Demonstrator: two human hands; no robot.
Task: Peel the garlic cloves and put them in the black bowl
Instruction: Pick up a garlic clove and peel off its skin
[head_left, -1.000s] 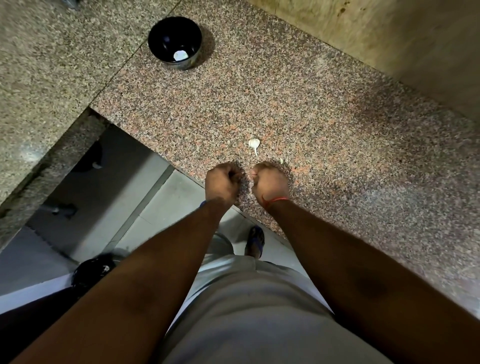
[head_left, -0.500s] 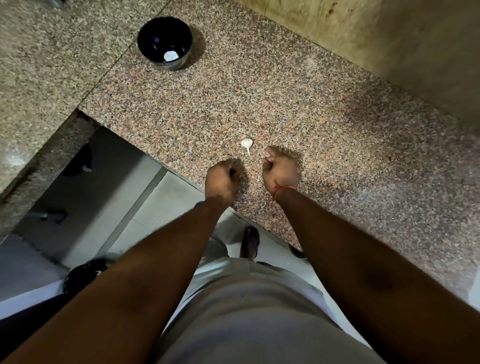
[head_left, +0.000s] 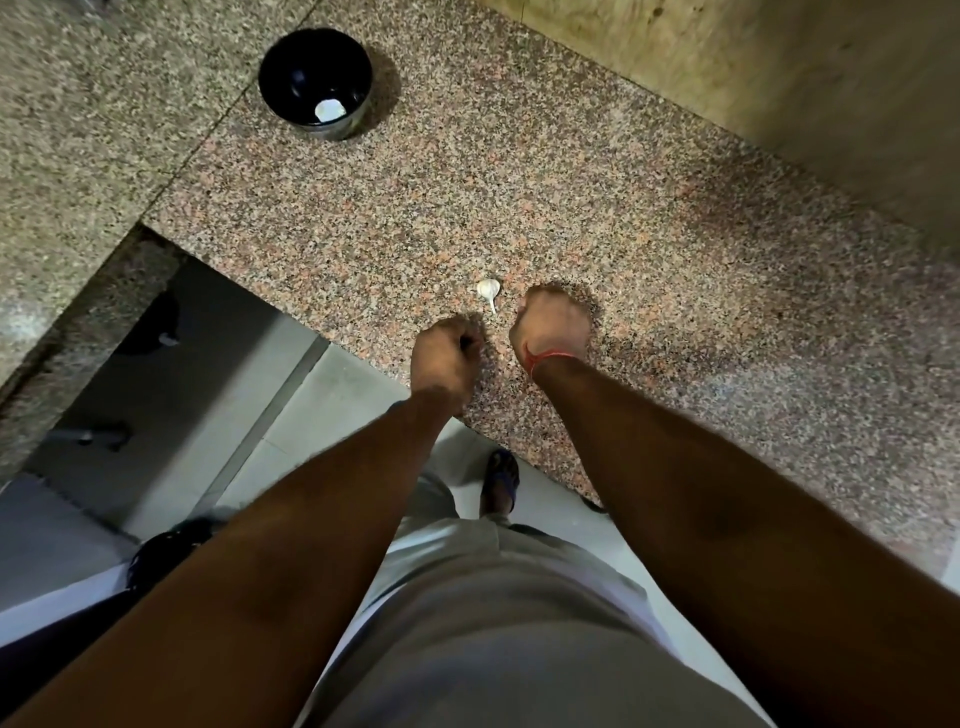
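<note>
The black bowl (head_left: 315, 83) stands on the counter at the far left with one white peeled clove (head_left: 330, 110) inside. An unpeeled garlic clove (head_left: 489, 290) with a thin tail lies on the granite just beyond my hands. My left hand (head_left: 447, 358) hovers at the counter's front edge with its fingers curled into a fist; anything inside is hidden. My right hand (head_left: 550, 325), a red thread at its wrist, is knuckles-down on the counter to the right of the clove. Its fingers are tucked under and out of sight.
The speckled granite counter (head_left: 675, 270) runs diagonally, with a wall (head_left: 779, 78) along its far right. A second slab (head_left: 78, 130) joins on the left. Below the front edge are the tiled floor (head_left: 322, 415) and my sandalled foot (head_left: 500, 480).
My hands were together over the counter edge and have drawn apart. The right hand has moved forward and right, beside the loose clove. The left stayed almost in place.
</note>
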